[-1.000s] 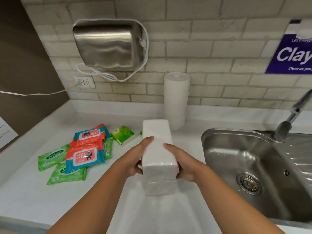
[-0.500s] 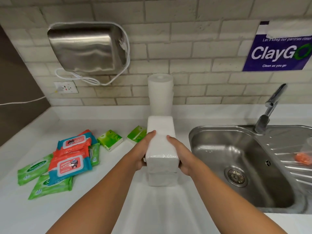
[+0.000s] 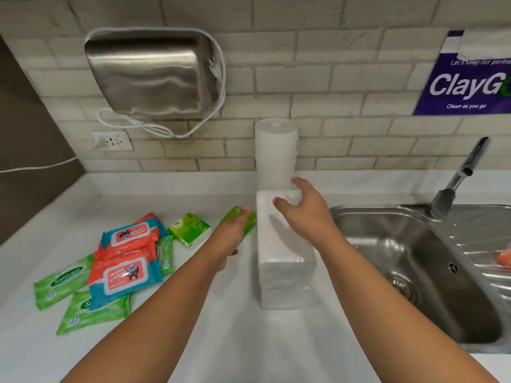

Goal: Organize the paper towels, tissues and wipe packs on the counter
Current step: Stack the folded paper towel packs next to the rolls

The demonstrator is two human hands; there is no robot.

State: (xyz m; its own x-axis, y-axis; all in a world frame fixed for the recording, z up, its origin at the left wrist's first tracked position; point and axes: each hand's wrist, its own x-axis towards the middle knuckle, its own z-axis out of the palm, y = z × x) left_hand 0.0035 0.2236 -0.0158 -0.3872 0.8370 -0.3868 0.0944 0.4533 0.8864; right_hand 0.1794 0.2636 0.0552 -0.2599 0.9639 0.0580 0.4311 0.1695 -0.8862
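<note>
Head view, right hand (image 3: 307, 214) spread over towel stack (image 3: 284, 255) beside sink (image 3: 345, 210), left hand (image 3: 231, 234) relaxed on green pack (image 3: 249, 223)

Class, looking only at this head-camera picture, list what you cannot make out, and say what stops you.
All in the head view:
1. Whether the left hand grips the green tissue pack: the hand covers it, and there is motion blur.
2. Poster: wording cut off by the right edge.
3. Orange object: cut off by the right edge.
4. Paper towel roll: base hidden behind the white towel stack.
</note>
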